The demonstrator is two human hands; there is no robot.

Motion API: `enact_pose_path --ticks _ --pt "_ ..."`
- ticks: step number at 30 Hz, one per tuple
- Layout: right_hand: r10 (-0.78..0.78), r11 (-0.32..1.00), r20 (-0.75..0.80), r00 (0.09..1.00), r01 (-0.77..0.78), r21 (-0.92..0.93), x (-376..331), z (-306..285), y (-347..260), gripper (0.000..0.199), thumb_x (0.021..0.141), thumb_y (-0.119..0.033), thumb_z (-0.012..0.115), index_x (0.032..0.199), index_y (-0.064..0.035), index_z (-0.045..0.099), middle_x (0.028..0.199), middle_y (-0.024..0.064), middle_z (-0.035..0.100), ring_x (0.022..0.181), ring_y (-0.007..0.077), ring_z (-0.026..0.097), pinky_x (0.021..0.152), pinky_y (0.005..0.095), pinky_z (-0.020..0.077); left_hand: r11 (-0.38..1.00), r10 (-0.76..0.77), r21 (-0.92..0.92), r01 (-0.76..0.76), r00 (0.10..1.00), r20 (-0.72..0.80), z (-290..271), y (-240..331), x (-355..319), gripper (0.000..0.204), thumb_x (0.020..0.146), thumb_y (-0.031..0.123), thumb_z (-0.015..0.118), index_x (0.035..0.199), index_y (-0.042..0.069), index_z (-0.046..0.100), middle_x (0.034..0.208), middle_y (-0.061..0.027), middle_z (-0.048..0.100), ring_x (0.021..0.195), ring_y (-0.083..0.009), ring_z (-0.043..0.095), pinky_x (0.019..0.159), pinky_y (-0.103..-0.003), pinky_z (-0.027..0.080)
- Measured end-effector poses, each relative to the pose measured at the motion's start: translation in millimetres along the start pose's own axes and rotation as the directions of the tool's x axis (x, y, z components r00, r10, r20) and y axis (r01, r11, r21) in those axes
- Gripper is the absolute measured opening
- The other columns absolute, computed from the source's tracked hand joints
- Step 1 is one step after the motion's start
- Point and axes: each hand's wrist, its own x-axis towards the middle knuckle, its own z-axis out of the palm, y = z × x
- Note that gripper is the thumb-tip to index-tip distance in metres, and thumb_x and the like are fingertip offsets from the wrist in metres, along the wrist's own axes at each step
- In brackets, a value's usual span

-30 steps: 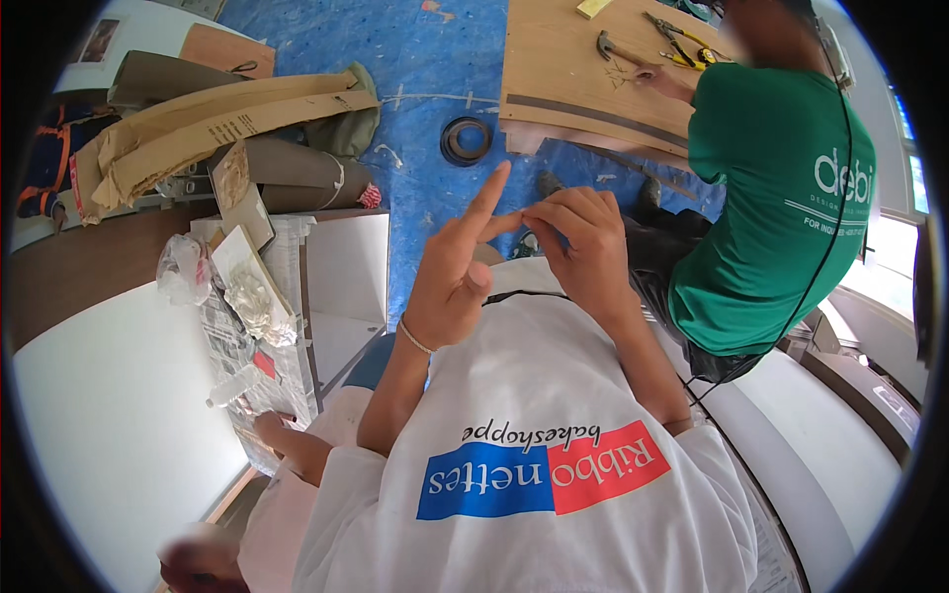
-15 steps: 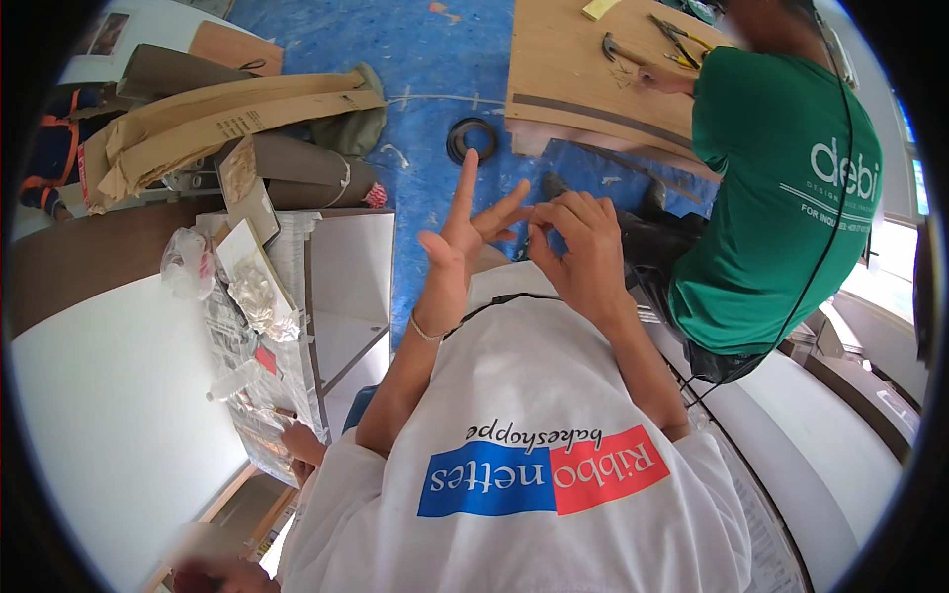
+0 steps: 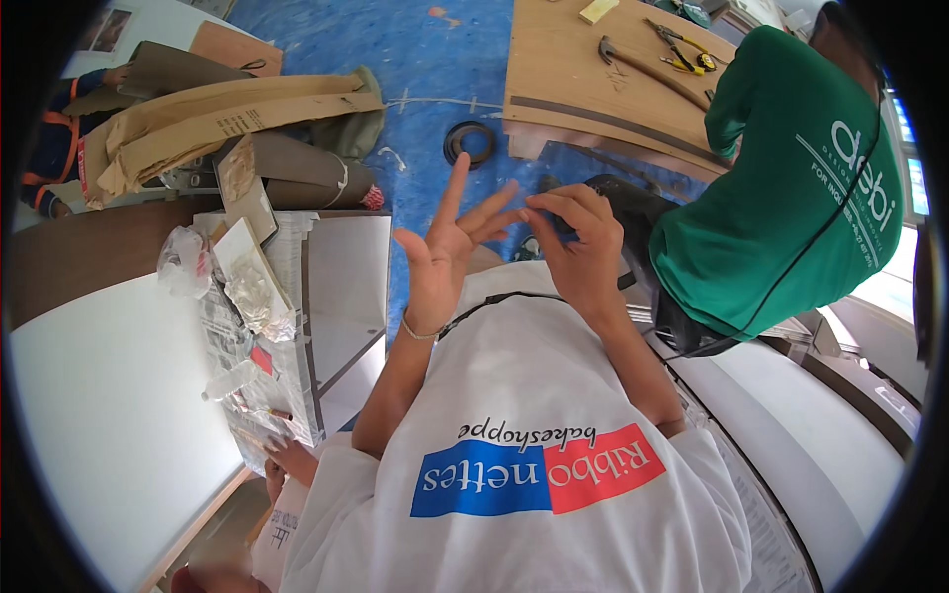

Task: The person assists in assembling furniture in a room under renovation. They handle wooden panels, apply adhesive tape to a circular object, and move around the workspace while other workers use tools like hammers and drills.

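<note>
Both my hands are raised over my white shirt. My left hand is open, palm toward me, fingers spread and pointing up. My right hand is curled beside it, its thumb and fingertips pinched at the tips of my left hand's fingers. I cannot see any object between them. A thin bracelet sits on my left wrist. The black tape ring lies on the blue floor sheet just beyond my fingers.
A person in a green shirt crouches at the right by a wooden board bearing a hammer and pliers. White cabinet panels, plastic hardware bags and folded cardboard lie at the left.
My left hand went from one raised finger to all fingers spread. My right hand stayed pinched at its fingertips. The view shifted slightly.
</note>
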Motion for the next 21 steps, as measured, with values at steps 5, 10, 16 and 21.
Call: enact_pose_path --ticks 5,10,16,21 --pt "0.052 0.997 0.027 0.998 -0.051 -0.057 -8 0 -1 0.013 0.076 -0.006 0.074 0.089 -0.0074 0.071 0.084 0.0039 0.066 0.075 0.0218 0.060 0.070 0.0333 0.0401 0.998 0.065 0.026 -0.065 0.998 -0.019 1 -2 -2 0.115 0.074 0.090 0.007 0.154 0.007 0.007 0.150 -0.0224 0.033 0.124 -0.0373 0.051 0.111 -0.050 0.023" --pt "0.042 0.995 0.028 0.999 -0.040 -0.091 -10 3 -2 0.012 0.077 -0.006 0.073 0.089 -0.0076 0.071 0.084 0.0034 0.066 0.075 0.0212 0.060 0.070 0.0329 0.0389 0.997 0.073 0.015 -0.073 0.997 -0.023 4 0 -3 0.117 0.074 0.091 0.006 0.153 0.006 0.009 0.152 -0.0226 0.028 0.126 -0.0408 0.048 0.112 -0.051 0.021" --pt "-0.065 0.982 0.061 0.996 0.075 -0.174 -7 6 -2 0.010 0.079 -0.005 0.070 0.089 -0.0069 0.067 0.082 0.0025 0.063 0.073 0.0200 0.057 0.069 0.0341 0.0366 0.988 0.106 0.120 -0.100 0.993 -0.047 13 4 -8 0.120 0.072 0.092 0.005 0.152 0.002 0.013 0.154 -0.0228 0.024 0.128 -0.0429 0.046 0.112 -0.050 0.022" --pt "-0.130 0.962 0.061 0.990 0.141 -0.233 -7 10 2 0.010 0.082 -0.005 0.066 0.092 -0.0066 0.064 0.083 0.0018 0.061 0.073 0.0197 0.055 0.070 0.0339 0.0347 0.985 0.118 0.132 -0.111 0.992 -0.043 7 0 -8 0.121 0.072 0.092 0.008 0.151 0.000 0.015 0.154 -0.0222 0.023 0.128 -0.0426 0.046 0.112 -0.050 0.024"
